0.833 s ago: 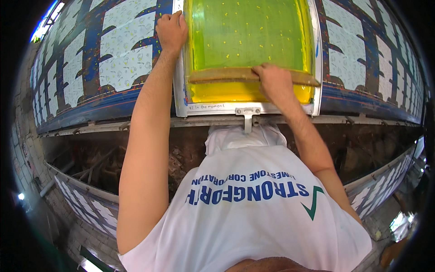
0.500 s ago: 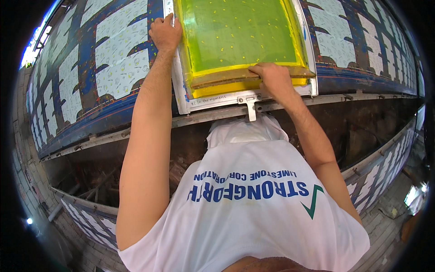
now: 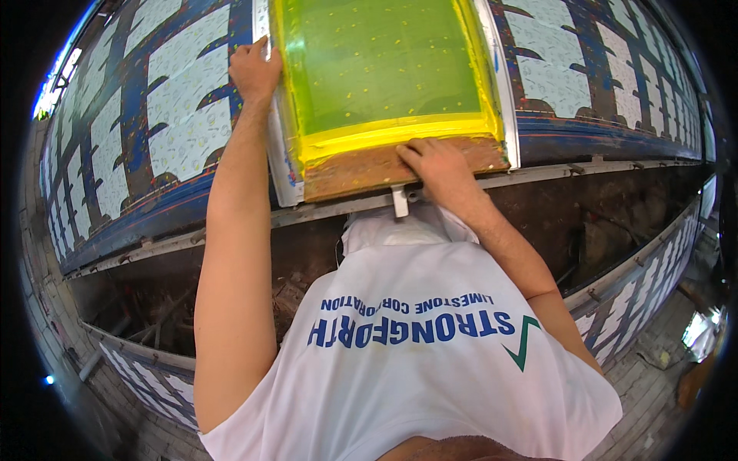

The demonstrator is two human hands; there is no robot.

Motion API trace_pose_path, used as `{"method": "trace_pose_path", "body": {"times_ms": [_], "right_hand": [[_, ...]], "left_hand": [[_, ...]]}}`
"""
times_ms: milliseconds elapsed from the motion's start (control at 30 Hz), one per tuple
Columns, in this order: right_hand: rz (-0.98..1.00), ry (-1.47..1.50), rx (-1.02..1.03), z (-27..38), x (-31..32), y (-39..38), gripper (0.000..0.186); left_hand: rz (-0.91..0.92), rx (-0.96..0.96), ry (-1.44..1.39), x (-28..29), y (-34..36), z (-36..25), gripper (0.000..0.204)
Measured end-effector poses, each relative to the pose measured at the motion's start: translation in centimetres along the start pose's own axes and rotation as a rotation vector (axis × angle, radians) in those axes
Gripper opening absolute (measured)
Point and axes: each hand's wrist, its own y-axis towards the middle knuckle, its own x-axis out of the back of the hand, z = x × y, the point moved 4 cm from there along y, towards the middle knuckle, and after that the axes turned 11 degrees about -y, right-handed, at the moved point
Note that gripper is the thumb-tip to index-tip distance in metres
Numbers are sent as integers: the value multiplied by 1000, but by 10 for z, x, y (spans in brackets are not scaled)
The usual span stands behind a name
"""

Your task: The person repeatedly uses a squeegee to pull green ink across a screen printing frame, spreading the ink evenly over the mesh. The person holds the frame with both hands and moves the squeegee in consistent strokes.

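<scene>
A screen-printing frame lies on the long printing table, its yellow-green mesh (image 3: 384, 69) bordered by yellow tape and pale metal rails. My left hand (image 3: 255, 73) is curled over the left rail (image 3: 278, 146) of this frame. At the near end, my right hand (image 3: 440, 170) grips a wooden squeegee (image 3: 350, 174) from above, fingers over its top edge. The squeegee is tilted, so its broad brown face shows and hides most of the near rail. Its blade is hidden. Below it, a metal bracket (image 3: 400, 201) projects toward me.
White printed fabric pieces (image 3: 188, 96) lie in rows on the dark blue table, left and right of the frame. A metal rail (image 3: 553, 175) with small stops runs along its near edge. Closer in is a dark trough (image 3: 615, 230), with another table of pieces (image 3: 146, 380) beyond.
The squeegee has tipped and come nearer, now covering the near rail that showed before. My right hand moved with it. My left hand still holds the left rail; the whole view has shifted slightly.
</scene>
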Motion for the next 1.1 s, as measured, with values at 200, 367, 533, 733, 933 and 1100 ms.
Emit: {"method": "trace_pose_path", "body": {"times_ms": [200,367,533,733,933,1100], "right_hand": [[86,-93,120,-1,-2,-25,76],[-52,374,50,-69,31,-49,59],[-152,370,-435,-199,38,-66,22],[-165,425,-638,-271,6,-68,32],[-133,368,-661,-247,-30,-53,77],[-172,424,-759,-240,-28,-50,67]], "left_hand": [[-15,-42,3,7,2,-5,39],[6,-61,43,9,2,-11,39],[59,7,42,9,2,-12,39],[45,-25,37,11,2,-15,38],[61,-7,2,13,2,-15,40],[38,28,-74,14,2,-13,41]]}}
